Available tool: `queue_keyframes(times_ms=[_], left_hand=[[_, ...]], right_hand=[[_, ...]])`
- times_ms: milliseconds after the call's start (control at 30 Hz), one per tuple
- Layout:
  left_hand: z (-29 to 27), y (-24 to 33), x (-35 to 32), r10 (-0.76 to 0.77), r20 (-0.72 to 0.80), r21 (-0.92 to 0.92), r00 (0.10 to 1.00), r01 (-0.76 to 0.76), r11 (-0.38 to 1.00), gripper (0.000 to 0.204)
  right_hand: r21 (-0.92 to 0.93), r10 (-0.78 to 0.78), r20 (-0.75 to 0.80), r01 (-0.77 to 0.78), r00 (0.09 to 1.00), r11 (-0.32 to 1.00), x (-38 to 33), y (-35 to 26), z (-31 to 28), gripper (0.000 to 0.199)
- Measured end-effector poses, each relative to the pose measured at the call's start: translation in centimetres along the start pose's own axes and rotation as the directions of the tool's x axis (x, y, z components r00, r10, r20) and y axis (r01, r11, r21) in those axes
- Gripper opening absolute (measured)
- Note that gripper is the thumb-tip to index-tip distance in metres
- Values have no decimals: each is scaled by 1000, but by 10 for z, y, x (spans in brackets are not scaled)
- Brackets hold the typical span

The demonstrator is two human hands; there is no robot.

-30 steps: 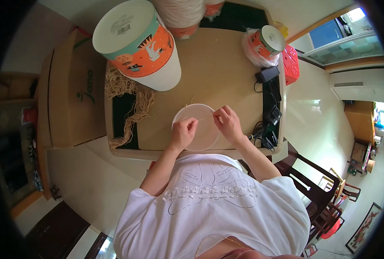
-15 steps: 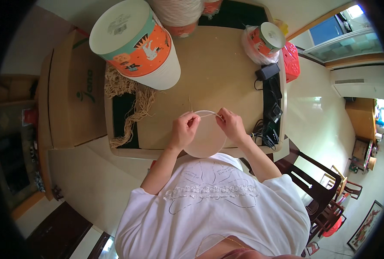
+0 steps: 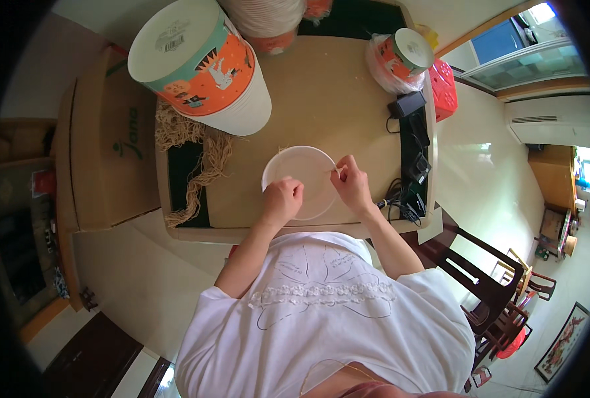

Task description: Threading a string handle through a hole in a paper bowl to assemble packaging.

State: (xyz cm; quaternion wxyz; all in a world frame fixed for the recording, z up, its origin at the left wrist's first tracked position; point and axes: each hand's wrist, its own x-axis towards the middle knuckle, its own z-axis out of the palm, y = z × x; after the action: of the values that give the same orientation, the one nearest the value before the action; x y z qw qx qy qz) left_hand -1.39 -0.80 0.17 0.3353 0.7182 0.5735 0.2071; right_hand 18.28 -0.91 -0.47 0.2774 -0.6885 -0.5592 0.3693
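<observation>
A white round tub (image 3: 311,211) with a pale rim stands near the front edge of the table, just ahead of my body. My left hand (image 3: 283,200) is closed at its near left side, fingers curled; what it holds, if anything, is hidden. At the right rim my right hand (image 3: 353,186) pinches a thin beige string (image 3: 337,170), of which only a short bit shows. To the left, a tangled bundle of similar beige strings (image 3: 210,162) lies over the table and hangs toward its left edge.
A tall stack of printed orange-and-white paper buckets (image 3: 238,99) stands upside down at the back left, with a plastic-wrapped stack (image 3: 268,20) behind it. Back right is a smaller wrapped cup stack (image 3: 401,60). Black adapters and cables (image 3: 411,159) line the right edge. A cardboard box (image 3: 119,146) stands left.
The string stretched between my hands is no longer seen there. My left hand has moved down slightly, away from the right one. The tub has shifted a little away from me and left.
</observation>
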Motion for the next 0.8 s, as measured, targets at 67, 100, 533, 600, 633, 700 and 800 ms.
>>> queue_keyframes(times_ms=[67,100,533,600,633,700,800], left_hand=[[3,-5,1,-3,-6,-4,1000,3,1000,8],[4,-6,1,-8,-14,-8,1000,8,1000,8],[4,19,16,18,-79,-168,997,-31,985,27],[11,28,24,4,-66,-157,998,-14,988,22],[14,31,27,-9,-52,-143,999,2,990,17],[21,33,32,-13,-68,-136,998,4,991,11],[28,31,34,-17,-92,-122,996,5,993,10]], right_hand=[[33,-26,-38,27,999,999,0,0,2,19],[33,-27,-37,28,999,999,0,0,2,19],[-39,-178,-10,177,984,983,-3,-9,-2,23],[-30,-187,-4,187,982,982,-3,-7,-2,22],[7,-176,-3,176,984,984,-3,-8,-3,21],[41,-164,-3,164,986,986,-2,-7,-6,20],[51,-136,43,134,990,990,2,-15,-12,16]])
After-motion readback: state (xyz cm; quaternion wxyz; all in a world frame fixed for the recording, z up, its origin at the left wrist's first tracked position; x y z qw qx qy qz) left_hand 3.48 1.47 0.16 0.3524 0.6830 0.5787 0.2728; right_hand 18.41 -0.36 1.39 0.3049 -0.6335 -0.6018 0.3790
